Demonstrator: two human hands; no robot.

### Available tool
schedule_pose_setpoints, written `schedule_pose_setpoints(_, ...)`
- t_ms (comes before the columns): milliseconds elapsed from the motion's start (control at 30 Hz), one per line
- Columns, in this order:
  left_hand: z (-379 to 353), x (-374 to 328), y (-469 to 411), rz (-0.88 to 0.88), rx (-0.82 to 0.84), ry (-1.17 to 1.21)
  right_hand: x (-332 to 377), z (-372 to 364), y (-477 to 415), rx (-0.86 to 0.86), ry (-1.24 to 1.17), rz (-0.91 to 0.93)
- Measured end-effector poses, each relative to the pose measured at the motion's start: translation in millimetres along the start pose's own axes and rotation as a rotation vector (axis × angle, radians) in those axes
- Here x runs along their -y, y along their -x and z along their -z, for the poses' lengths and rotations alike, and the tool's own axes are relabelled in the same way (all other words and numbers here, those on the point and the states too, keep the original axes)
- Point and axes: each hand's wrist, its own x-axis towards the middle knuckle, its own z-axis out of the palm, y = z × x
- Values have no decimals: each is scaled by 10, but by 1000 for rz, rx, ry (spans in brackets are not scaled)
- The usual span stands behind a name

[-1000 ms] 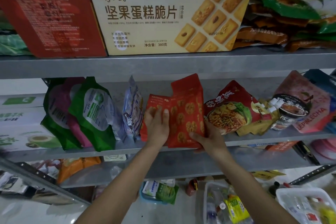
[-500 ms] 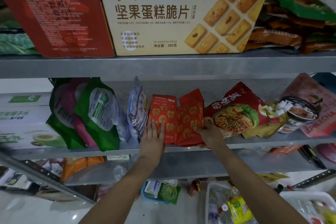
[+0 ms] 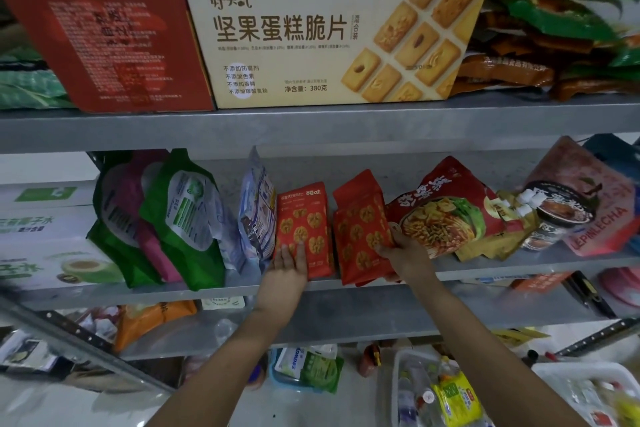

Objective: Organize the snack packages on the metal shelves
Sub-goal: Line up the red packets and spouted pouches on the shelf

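Note:
Two red walnut-print snack packages stand side by side on the middle metal shelf (image 3: pixel 346 288). My left hand (image 3: pixel 287 267) presses flat, fingers straight, against the lower front of the left red package (image 3: pixel 303 222). My right hand (image 3: pixel 403 253) grips the lower right edge of the right red package (image 3: pixel 358 229), thumb on its front. That package leans against a red noodle bag (image 3: pixel 446 211) to its right. A pale blue-white pouch (image 3: pixel 256 208) stands just left of the left red package.
Green and magenta bags (image 3: pixel 166 218) stand further left, beside a white coconut-water carton (image 3: pixel 41 236). A cup snack (image 3: pixel 550 215) and a pink bag (image 3: pixel 595 198) sit at the right. Above are a beige biscuit box (image 3: pixel 329 35) and a red box (image 3: pixel 104 38). Bins with packets lie below.
Both red packages were overlapping and held forward; now they stand apart side by side, further back on the shelf. My hands have spread apart with them.

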Motion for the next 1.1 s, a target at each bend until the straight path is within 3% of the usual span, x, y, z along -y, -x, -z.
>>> schedule_pose_setpoints(267, 161, -22, 143, 117, -92, 211, 54, -148, -40, 13, 43, 3)
schedule_pose_setpoints(367, 207, -41, 188, 133, -172, 165, 159, -301, -67, 101, 37, 27)
schedule_pose_setpoints(433, 271, -32, 209, 164, -196, 159, 216, -398, -33, 93, 250, 172)
schedule_pose_setpoints(500, 389, 4, 232, 202, -278, 166, 263, -469, -25, -82, 596, 355)
schedule_pose_setpoints(533, 410, 23, 242, 183, -362, 159, 335, -475, 44, -147, 616, 441)
schedule_pose_setpoints(567, 416, 23, 259, 152, -461, 129, 422, -463, 107, -128, 543, 501)
schedule_pose_setpoints(600, 434, 1, 285, 105, -561, 81, 557, -433, 237, -2, 327, 475)
schedule_pose_setpoints(667, 490, -96, 336, -2, -713, -12, 791, -364, 412, 382, -222, 211)
schedule_pose_setpoints(700, 530, -169, 359, -52, -764, -51, 846, -312, 459, 478, -387, 122)
schedule_pose_setpoints(767, 583, -306, 381, -119, -802, -32, 844, -221, 508, 505, -438, 91)
schedule_pose_setpoints(833, 613, -359, 402, -163, -717, 116, 751, -145, 571, 417, -435, 61)
schedule_pose_setpoints(900, 623, -310, 437, -155, -610, 586, 578, -77, 582, 348, -466, 26)
schedule_pose_setpoints(967, 707, -267, 486, 4, -448, 1150, 379, 6, 604, 328, -489, 19)
schedule_pose_setpoints(1033, 808, -229, 474, 202, -339, 1464, 179, 58, 620, 364, -513, 11)
schedule_pose_setpoints(1100, 888, -203, 421, 293, -49, 1807, 35, 100, 658, 416, -539, 35)
